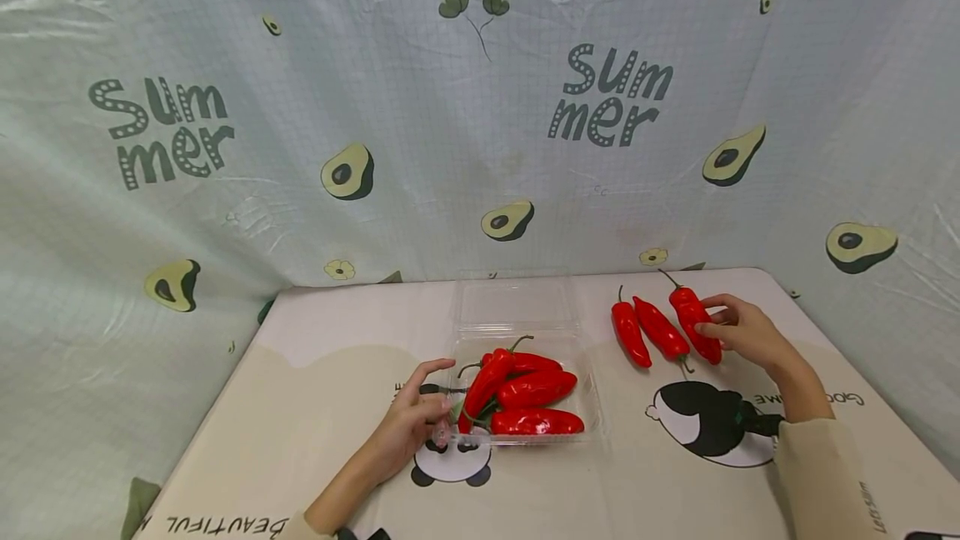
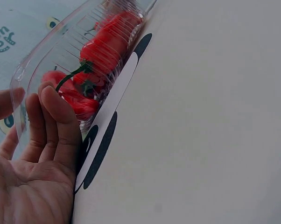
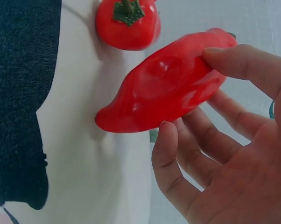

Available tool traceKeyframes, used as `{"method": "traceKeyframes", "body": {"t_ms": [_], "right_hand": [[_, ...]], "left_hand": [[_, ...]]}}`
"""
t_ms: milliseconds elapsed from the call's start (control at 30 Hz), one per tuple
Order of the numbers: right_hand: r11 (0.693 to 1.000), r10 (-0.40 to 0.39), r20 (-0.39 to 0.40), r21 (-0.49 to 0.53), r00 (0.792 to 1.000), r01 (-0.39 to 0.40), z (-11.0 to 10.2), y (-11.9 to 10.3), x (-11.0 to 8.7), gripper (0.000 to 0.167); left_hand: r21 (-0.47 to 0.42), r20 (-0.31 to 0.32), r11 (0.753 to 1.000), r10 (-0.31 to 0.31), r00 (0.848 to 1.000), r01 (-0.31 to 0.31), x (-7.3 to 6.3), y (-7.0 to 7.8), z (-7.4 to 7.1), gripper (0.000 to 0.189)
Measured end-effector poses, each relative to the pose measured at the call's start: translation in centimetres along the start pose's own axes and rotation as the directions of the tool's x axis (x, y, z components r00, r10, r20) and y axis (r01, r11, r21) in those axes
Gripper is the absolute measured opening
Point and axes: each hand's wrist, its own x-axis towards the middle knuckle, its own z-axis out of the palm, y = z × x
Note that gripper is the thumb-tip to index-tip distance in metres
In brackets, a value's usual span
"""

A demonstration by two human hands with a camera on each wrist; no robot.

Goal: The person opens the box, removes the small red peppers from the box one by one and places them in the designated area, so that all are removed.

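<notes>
A clear plastic clamshell box (image 1: 592, 390) stands with its lid (image 1: 513, 304) folded back, and several red chili peppers (image 1: 536, 388) lie piled inside. My left hand (image 1: 408, 423) grips the left end of the box with bent fingers; in the left wrist view the fingertips (image 2: 49, 95) are at the box wall near the peppers' green stems. At the right, my right hand (image 1: 742, 332) pinches a red pepper (image 1: 693, 323) between thumb and fingers. The right wrist view shows this pepper (image 3: 164, 86) with its thumb on top and fingers underneath. Two more peppers (image 1: 630, 334) (image 1: 662, 329) lie just left of it.
The table (image 1: 315, 423) has a cover printed with pandas, a dark-haired figure (image 1: 705, 419) and lettering. Behind it hangs a pale curtain (image 1: 420, 107) with avocado prints. The open lid reaches close to the table's back edge.
</notes>
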Motion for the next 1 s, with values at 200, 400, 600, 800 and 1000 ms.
{"method": "traceKeyframes", "body": {"t_ms": [200,400,600,800,1000], "right_hand": [[1.000,0.017,-0.008,0.025,1.000,-0.016,0.2,0.6,0.3,0.065],[0.999,0.023,-0.007,0.029,1.000,-0.023,0.5,1.5,0.6,0.065],[0.998,0.060,0.018,0.018,0.998,-0.060,0.6,1.7,0.6,0.063],[0.997,0.066,0.042,0.029,0.997,-0.067,0.7,1.9,0.5,0.055],[0.997,0.070,0.049,0.035,0.996,-0.072,0.7,2.0,0.5,0.054]], "left_hand": [[-0.007,0.005,1.000,0.001,1.000,-0.001,0.0,0.1,0.0,0.061],[-0.010,0.003,1.000,-0.002,1.000,0.002,-0.1,0.1,0.0,0.062],[0.002,-0.001,1.000,-0.009,1.000,0.009,-0.1,0.0,0.0,0.063],[-0.008,0.003,1.000,-0.008,1.000,0.008,-0.1,0.0,0.1,0.063],[-0.008,0.006,1.000,0.000,1.000,0.000,-0.1,0.1,0.1,0.063]]}}
